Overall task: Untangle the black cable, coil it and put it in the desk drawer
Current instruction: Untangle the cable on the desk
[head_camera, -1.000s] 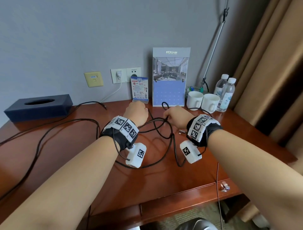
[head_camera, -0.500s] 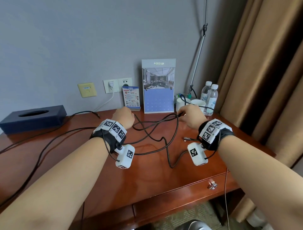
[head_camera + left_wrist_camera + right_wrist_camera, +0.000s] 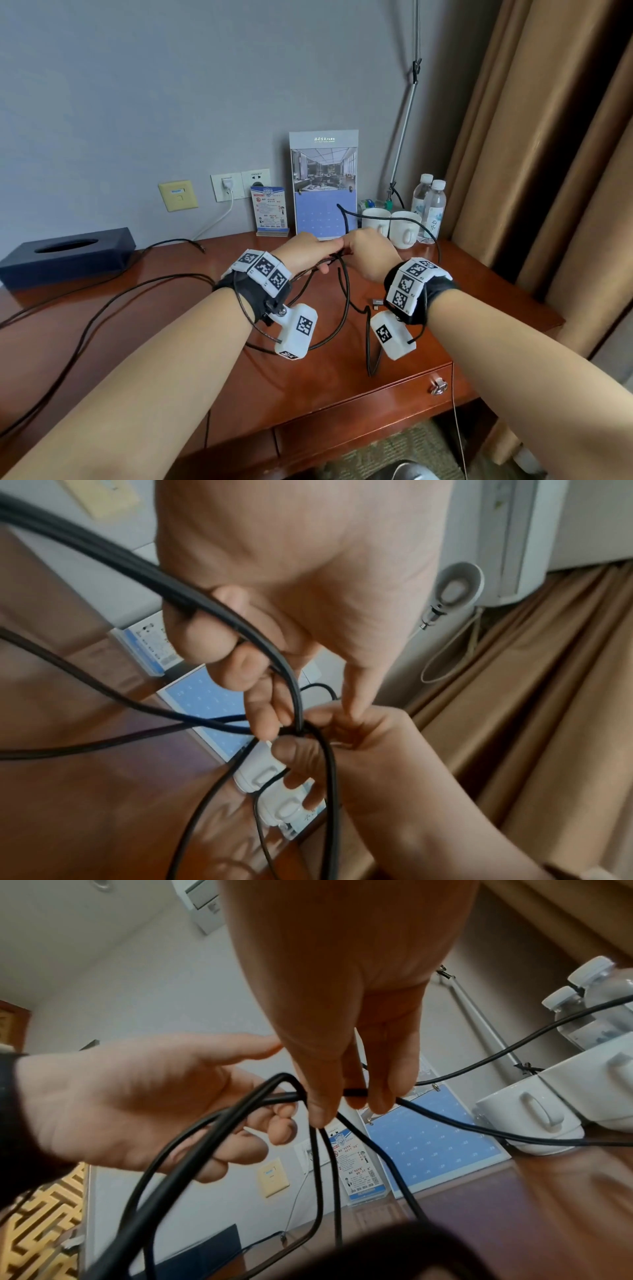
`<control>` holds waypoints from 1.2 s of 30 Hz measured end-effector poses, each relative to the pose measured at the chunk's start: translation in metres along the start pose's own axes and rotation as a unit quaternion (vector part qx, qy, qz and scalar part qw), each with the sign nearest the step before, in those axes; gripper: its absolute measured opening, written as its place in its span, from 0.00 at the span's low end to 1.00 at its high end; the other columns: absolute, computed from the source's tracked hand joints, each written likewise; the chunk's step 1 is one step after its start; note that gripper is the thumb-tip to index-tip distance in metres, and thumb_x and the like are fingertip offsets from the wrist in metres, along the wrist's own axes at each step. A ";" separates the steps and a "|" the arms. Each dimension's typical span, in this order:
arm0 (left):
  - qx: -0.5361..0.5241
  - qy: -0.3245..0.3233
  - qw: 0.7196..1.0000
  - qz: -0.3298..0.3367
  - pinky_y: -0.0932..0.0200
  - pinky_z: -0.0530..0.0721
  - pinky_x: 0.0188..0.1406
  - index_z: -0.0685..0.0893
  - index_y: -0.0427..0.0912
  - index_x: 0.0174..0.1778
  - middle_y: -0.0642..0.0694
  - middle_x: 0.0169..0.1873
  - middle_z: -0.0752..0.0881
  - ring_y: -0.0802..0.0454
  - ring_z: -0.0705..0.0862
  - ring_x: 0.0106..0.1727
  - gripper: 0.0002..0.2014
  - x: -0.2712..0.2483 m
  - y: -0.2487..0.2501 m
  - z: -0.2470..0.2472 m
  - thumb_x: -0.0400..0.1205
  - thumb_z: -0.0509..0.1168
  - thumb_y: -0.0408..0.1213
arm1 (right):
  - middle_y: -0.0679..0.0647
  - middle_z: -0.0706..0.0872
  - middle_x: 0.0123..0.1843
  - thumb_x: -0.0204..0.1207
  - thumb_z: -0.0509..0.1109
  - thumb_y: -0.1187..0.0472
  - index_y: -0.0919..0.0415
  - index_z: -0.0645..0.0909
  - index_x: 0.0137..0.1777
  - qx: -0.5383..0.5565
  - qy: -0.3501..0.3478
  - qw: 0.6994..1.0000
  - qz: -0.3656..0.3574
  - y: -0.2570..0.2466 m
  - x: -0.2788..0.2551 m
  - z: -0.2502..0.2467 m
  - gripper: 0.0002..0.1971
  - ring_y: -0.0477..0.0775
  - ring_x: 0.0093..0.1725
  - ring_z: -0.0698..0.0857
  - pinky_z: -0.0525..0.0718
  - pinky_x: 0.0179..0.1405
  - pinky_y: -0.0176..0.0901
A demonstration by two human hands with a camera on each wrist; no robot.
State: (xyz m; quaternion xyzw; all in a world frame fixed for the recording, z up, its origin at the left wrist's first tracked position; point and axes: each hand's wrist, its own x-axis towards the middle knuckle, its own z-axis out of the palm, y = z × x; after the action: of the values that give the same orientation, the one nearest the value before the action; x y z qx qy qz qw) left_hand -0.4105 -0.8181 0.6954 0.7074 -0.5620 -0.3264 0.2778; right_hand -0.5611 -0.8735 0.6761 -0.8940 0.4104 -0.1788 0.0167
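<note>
Grey wall and tan curtains [image 3: 534, 144] frame our reddish wooden desk [image 3: 164, 370], where a dark tissue box [image 3: 65, 255] sits at the far left and a standing calendar [image 3: 323, 185], two white mugs [image 3: 390, 224] and two water bottles [image 3: 430, 209] line the back edge. We hold the black cable [image 3: 346, 291] up above the desk's middle, our hands meeting just in front of the calendar. Our left hand [image 3: 274, 615] has its fingers curled round several gathered strands, while our right hand [image 3: 346, 1020] pinches a strand between thumb and fingertips right beside it. Loops hang from both hands down to the desktop, one strand arcs up past the mugs, and a long run trails off to the left. A small plug end [image 3: 376, 302] lies near our right wrist, though we cannot say for sure that it belongs to this cable. Below the desk's front edge, the drawer [image 3: 370, 407] is closed.
</note>
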 end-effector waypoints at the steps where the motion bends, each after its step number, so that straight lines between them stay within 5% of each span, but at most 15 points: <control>1: -0.014 -0.013 1.000 -0.005 0.64 0.66 0.20 0.88 0.38 0.42 0.43 0.37 0.91 0.54 0.71 0.21 0.26 0.000 0.001 -0.001 0.77 0.67 0.62 | 0.59 0.89 0.46 0.74 0.70 0.64 0.53 0.88 0.51 0.009 0.001 1.000 -0.005 0.000 0.000 0.000 0.10 0.63 0.46 0.87 0.86 0.41 0.53; 4: 0.003 -0.023 1.000 -0.003 0.64 0.63 0.19 0.87 0.38 0.41 0.50 0.28 0.86 0.54 0.68 0.21 0.22 -0.002 0.003 0.000 0.75 0.71 0.58 | 0.54 0.89 0.38 0.72 0.70 0.67 0.50 0.89 0.44 0.044 0.012 0.999 -0.028 0.001 0.000 0.000 0.11 0.57 0.38 0.85 0.85 0.35 0.52; 8: 0.028 0.014 0.999 0.028 0.69 0.61 0.11 0.83 0.38 0.35 0.58 0.09 0.74 0.63 0.69 0.11 0.18 -0.009 0.005 0.002 0.78 0.73 0.51 | 0.53 0.92 0.45 0.72 0.71 0.67 0.48 0.90 0.51 0.064 0.011 0.998 -0.026 0.001 0.004 0.002 0.14 0.55 0.43 0.87 0.87 0.40 0.50; 11: 0.061 0.022 0.998 0.025 0.63 0.67 0.22 0.83 0.38 0.33 0.50 0.24 0.83 0.56 0.75 0.23 0.12 -0.011 0.006 0.000 0.74 0.74 0.43 | 0.51 0.92 0.48 0.71 0.78 0.58 0.49 0.90 0.52 0.100 0.009 0.995 -0.012 0.001 0.003 0.005 0.09 0.53 0.46 0.88 0.86 0.44 0.49; 14: 0.085 0.036 0.996 0.012 0.57 0.69 0.33 0.80 0.39 0.30 0.44 0.30 0.80 0.48 0.77 0.34 0.09 -0.009 0.003 -0.004 0.71 0.71 0.38 | 0.50 0.91 0.47 0.70 0.80 0.53 0.50 0.90 0.51 0.106 0.004 0.994 0.000 0.004 0.002 0.007 0.10 0.52 0.46 0.87 0.84 0.44 0.45; 18: 0.103 0.019 0.994 0.004 0.55 0.66 0.39 0.70 0.42 0.33 0.42 0.36 0.73 0.49 0.73 0.40 0.14 -0.007 -0.007 -0.017 0.71 0.72 0.34 | 0.51 0.89 0.44 0.71 0.80 0.56 0.54 0.90 0.48 0.123 0.012 0.990 0.064 0.024 0.001 0.009 0.08 0.54 0.45 0.87 0.85 0.46 0.47; 25: 0.247 0.053 0.967 -0.021 0.55 0.76 0.41 0.76 0.35 0.45 0.39 0.44 0.81 0.41 0.79 0.45 0.01 -0.004 -0.024 -0.043 0.80 0.60 0.28 | 0.55 0.86 0.33 0.73 0.79 0.63 0.58 0.86 0.42 0.255 0.073 0.952 0.151 0.047 -0.006 0.005 0.04 0.53 0.30 0.83 0.87 0.41 0.53; 29: 0.318 0.075 0.943 -0.060 0.48 0.82 0.55 0.82 0.27 0.56 0.33 0.56 0.85 0.36 0.83 0.57 0.13 -0.002 -0.043 -0.053 0.83 0.57 0.30 | 0.62 0.88 0.36 0.75 0.77 0.65 0.61 0.84 0.44 0.316 0.125 0.923 0.179 0.057 -0.009 0.000 0.03 0.55 0.31 0.86 0.88 0.43 0.54; 36: 0.390 0.024 0.910 -0.141 0.55 0.80 0.51 0.80 0.27 0.64 0.34 0.61 0.84 0.39 0.84 0.62 0.15 -0.009 -0.055 -0.052 0.85 0.60 0.31 | 0.60 0.89 0.34 0.71 0.78 0.55 0.56 0.87 0.38 0.339 0.188 0.882 0.267 0.075 0.003 0.012 0.06 0.65 0.37 0.89 0.90 0.43 0.66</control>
State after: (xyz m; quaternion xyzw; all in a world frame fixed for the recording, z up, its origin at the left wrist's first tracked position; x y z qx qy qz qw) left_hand -0.3378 -0.7958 0.6880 0.8389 -0.5322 -0.0996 -0.0558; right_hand -0.6100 -0.9272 0.6526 -0.6399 0.5437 -0.4605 0.2879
